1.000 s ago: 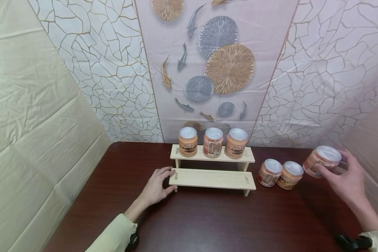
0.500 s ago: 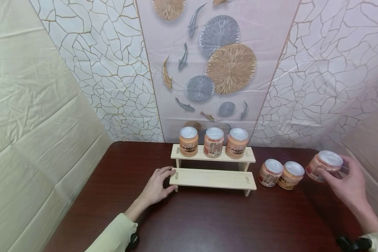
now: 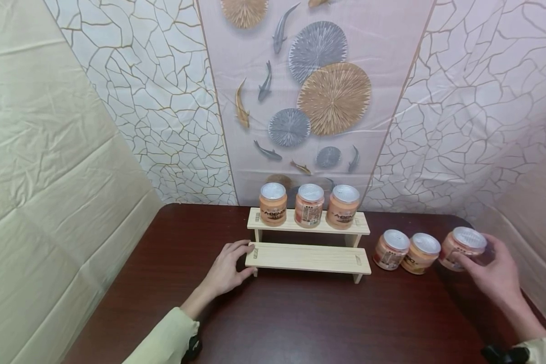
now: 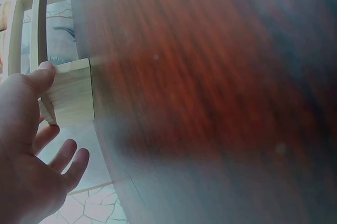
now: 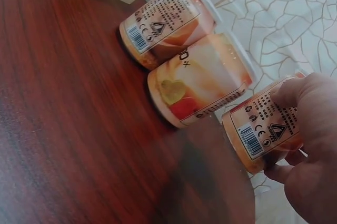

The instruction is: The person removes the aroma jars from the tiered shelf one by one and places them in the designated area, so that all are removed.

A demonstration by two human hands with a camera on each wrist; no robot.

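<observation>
Orange can (image 3: 462,247) stands upright on the dark table (image 3: 300,323), silver lid up, just right of two matching cans (image 3: 405,251), right hand (image 3: 496,273) curled around it. Left hand (image 3: 225,268) rests relaxed, fingertips touching the wooden shelf (image 3: 307,257); three cans (image 3: 309,205) line its upper tier.

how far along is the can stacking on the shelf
Done: three orange cans fill the two-tier wooden shelf's top tier. In hand: right hand grips a fourth can; left hand steadies the shelf. Left: two cans on the table; lower tier bare.
</observation>
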